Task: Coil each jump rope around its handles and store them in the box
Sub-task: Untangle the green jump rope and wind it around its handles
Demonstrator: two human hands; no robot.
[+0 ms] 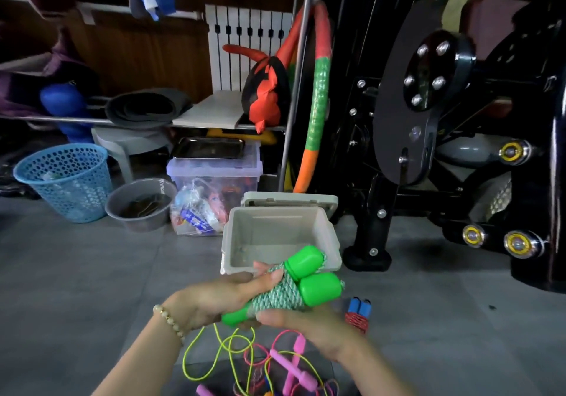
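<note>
**Wound green rope held at the open box**

The left hand point(211, 297) and right hand point(309, 328) both grip a green-handled jump rope point(284, 294), its green-and-white braided cord wound round the two plastic handles. Just beyond it, an open beige plastic box point(228, 242) stands on the grey floor. To the right lies a coiled red rope with blue handles point(358, 313). Nearer, loose pink and yellow ropes point(288, 365) lie tangled.

Count, head view.
Hands: 2, left hand point(214, 297) and right hand point(309, 328).
Coiled ropes: 2. Green rope point(281, 296) mid-frame; blue rope point(358, 313) at 4 o'clock of it.
Loose ropes point(232, 352) at 6 o'clock: tangled, number unclear. Pink handles point(283, 362): at least 3.
Box point(275, 227): 1, at 12 o'clock.
Basket point(64, 181): 1, bowl point(137, 202): 1, both at 10 o'clock.
</note>
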